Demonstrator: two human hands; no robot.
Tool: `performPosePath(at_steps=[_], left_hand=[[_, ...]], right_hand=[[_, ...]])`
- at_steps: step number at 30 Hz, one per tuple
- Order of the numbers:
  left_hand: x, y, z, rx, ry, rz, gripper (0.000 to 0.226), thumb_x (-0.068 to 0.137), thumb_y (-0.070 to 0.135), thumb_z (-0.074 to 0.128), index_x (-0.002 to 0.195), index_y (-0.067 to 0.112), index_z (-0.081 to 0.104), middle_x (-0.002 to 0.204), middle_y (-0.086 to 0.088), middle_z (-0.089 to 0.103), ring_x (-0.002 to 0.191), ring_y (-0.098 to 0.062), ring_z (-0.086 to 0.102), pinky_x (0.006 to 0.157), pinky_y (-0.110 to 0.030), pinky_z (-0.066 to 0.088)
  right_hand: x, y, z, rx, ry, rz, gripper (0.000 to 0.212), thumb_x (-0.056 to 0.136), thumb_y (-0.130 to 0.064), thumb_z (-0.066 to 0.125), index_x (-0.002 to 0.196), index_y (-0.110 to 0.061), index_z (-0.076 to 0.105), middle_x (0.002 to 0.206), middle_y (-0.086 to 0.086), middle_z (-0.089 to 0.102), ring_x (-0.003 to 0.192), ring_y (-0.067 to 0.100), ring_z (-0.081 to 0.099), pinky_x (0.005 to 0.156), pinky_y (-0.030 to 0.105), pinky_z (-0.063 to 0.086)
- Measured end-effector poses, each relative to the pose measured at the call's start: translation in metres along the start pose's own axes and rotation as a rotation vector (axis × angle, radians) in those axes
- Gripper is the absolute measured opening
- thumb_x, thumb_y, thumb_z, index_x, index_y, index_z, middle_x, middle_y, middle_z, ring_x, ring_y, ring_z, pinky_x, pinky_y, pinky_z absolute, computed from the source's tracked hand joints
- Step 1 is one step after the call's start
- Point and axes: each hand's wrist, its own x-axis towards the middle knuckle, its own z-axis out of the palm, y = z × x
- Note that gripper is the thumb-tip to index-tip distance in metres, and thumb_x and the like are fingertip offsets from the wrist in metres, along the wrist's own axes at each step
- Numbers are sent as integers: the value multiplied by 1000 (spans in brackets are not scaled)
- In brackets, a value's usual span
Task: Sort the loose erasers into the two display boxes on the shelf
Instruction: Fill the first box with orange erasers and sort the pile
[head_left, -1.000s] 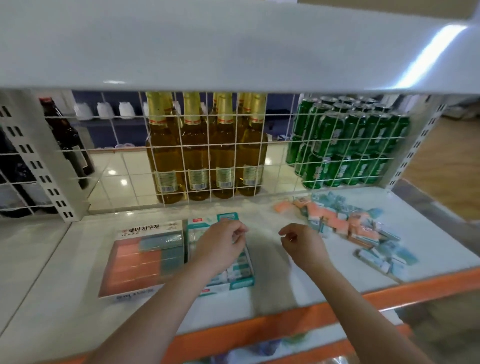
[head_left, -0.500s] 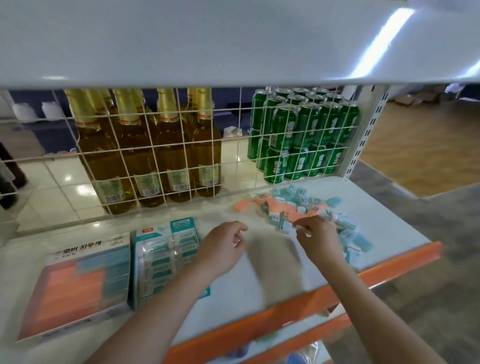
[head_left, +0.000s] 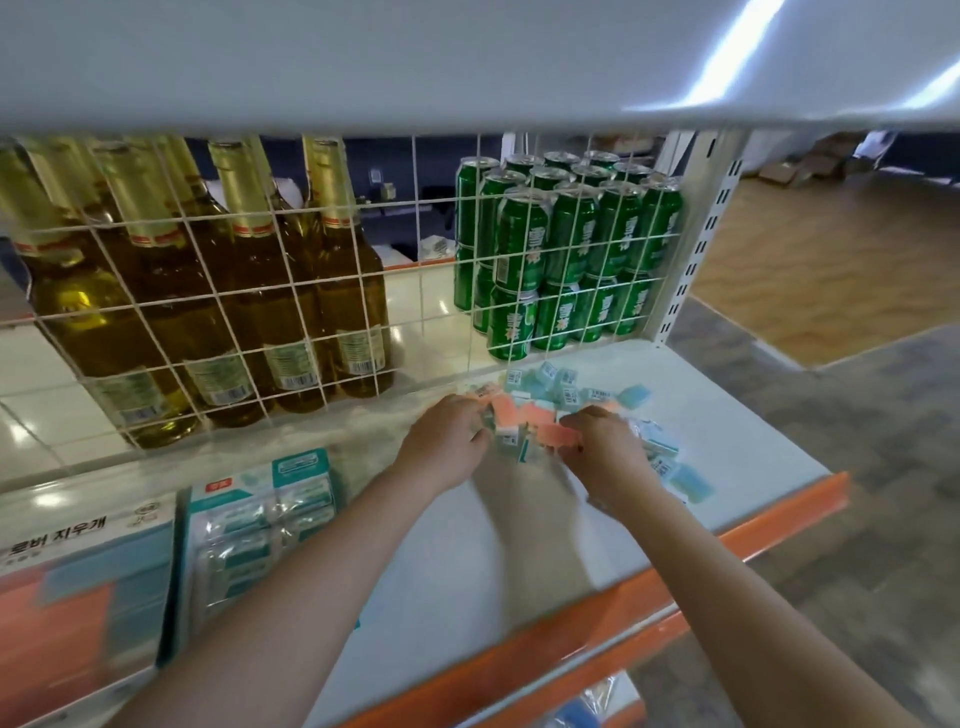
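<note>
While both hands (head_left: 441, 441) (head_left: 605, 449) dug into the eraser pile (head_left: 540, 415), apparently picking colours for the 2 boxes (head_left: 260, 519), their fingers' grasp was blurred, untellable.

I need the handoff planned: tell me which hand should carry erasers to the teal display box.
Left, probably. The left hand is at the eraser pile on the side nearer the teal display box; the right hand lies farther away.

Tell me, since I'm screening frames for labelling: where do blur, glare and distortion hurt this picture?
Head view: motion blur smears both forearms and the left hand and right hand in the loose erasers; glare streaks the upper shelf's underside; wide-angle distortion tilts the beer bottles; the orange-and-teal display box is soft, though its lettering reads.
</note>
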Motion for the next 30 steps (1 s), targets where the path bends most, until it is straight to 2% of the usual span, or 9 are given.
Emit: performPosePath(at_steps=[7,12,15,18,21,25,30], left_hand=[[26,2,18,5,-46,46,43,92,15,47,135,15,44,141,-3,44,125,-20,45,101,-29,35],[37,1,26,91,-154,87,49,95,15,41,143,19,33,154,2,22,140,-19,24,113,-31,23],[39,1,28,94,-170,83,49,93,17,47,141,17,37,152,-1,27,137,-20,30,111,-30,27],[39,3,28,105,-137,93,50,92,18,49,140,16,38,150,-2,31,136,-21,31,109,-30,28],[37,1,27,91,-66,93,46,90,17,50,135,17,44,143,-2,40,128,-20,39,103,-30,33],[31,-8,23,18,7,41,34,88,15,51,121,20,56,122,-3,51,110,-20,50,92,-31,43],[19,-11,25,33,19,99,19,88,20,55,105,15,63,109,0,56,99,-16,54,79,-24,41]], right_hand=[[10,4,7,-33,-10,-18,22,85,-8,46,97,-8,65,104,10,60,96,28,56,82,33,47],[11,6,13,-47,20,-25,22,81,-4,46,92,-7,65,100,11,59,98,27,53,75,31,40],[11,7,15,-43,4,-15,22,81,-4,46,93,-7,64,100,11,58,100,28,52,73,31,40],[9,6,12,-5,16,-21,31,84,-7,45,108,-12,64,112,9,57,109,28,51,84,32,44],[5,5,7,61,62,-20,35,87,-11,50,121,-15,60,123,7,56,114,25,49,93,31,41],[-5,9,6,122,120,-42,31,85,-11,56,115,-15,64,114,5,61,104,23,55,84,25,40],[-14,12,6,173,159,-16,27,83,-8,58,107,-12,67,110,7,62,101,26,57,81,27,41]])
